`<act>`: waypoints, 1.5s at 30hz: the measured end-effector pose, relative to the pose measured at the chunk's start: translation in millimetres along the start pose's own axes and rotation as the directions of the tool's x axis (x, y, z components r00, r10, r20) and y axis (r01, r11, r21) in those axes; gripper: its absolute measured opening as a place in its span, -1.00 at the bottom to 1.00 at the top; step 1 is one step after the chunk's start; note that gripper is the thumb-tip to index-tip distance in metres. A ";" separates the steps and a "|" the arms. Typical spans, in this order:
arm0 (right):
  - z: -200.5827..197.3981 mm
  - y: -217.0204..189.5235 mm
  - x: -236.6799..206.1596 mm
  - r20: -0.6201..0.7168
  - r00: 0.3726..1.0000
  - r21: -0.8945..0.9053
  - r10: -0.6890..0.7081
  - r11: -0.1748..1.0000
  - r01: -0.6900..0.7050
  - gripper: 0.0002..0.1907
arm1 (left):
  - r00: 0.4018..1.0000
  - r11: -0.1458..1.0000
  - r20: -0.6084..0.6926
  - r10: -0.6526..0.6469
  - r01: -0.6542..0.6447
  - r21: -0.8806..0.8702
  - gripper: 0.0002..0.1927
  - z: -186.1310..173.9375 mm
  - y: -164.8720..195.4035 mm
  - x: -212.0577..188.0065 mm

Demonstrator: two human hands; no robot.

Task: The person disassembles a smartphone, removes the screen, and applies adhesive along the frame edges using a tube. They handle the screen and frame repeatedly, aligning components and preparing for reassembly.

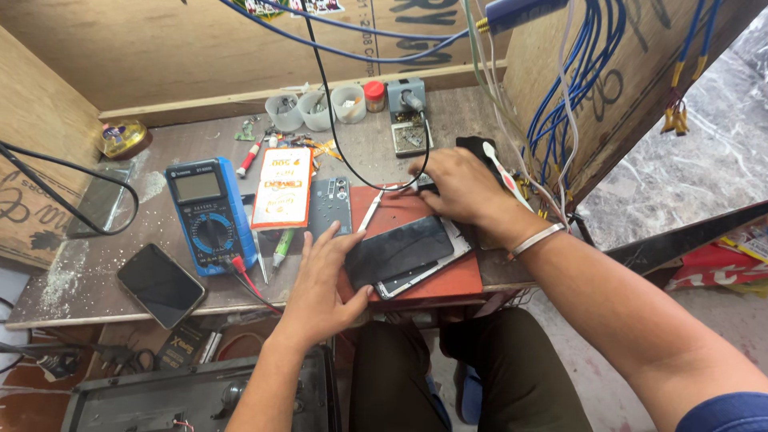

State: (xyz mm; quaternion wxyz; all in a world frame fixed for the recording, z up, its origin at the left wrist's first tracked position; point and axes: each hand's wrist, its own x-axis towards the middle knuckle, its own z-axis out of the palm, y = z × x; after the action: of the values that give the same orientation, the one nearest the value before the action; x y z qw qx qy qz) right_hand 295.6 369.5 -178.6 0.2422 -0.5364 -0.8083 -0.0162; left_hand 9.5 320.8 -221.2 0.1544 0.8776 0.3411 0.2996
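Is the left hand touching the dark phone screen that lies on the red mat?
Touching. In the head view, the left hand lies with its fingers and thumb on the left edge of the dark phone screen, with no gap visible, on the red mat.

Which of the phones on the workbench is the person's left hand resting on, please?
The left hand rests on the opened phone on the red mat. The other dark phone lies untouched near the bench's front edge, left of the blue multimeter.

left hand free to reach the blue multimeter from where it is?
Probably yes. The left hand rests on the dark phone screen, and the blue multimeter lies close to its left on the bench, with only its red and black probe leads lying between.
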 end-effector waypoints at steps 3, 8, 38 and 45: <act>-8.5 0.7 -3.7 -0.058 0.993 -0.043 -0.100 0.994 0.098 -0.59 | 1.000 0.999 -0.022 -0.014 0.013 -0.045 -0.13 0.2 -0.9 -0.6; -39.6 -13.8 -24.4 0.115 0.944 -0.167 0.309 0.943 -0.288 -0.62 | 0.982 0.961 -0.189 0.009 -0.061 -0.271 -0.04 1.8 4.9 0.8; -28.2 -17.5 -72.7 0.151 0.876 -0.229 0.459 0.878 -0.420 -0.68 | 0.959 0.460 -0.260 -0.112 -0.182 -0.869 -0.12 45.0 -1.6 4.7; -20.3 -15.2 -32.1 0.163 0.887 -0.342 0.433 0.868 -0.361 -0.70 | 0.953 0.487 -0.285 -0.098 -0.204 -0.849 -0.12 45.3 -2.6 4.9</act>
State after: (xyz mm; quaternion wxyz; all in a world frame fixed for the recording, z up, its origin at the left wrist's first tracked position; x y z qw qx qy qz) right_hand 299.7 329.6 -170.3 0.0584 -0.7207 -0.6903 -0.0255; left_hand 39.7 323.0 -255.4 0.5146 0.6330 0.1337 0.5627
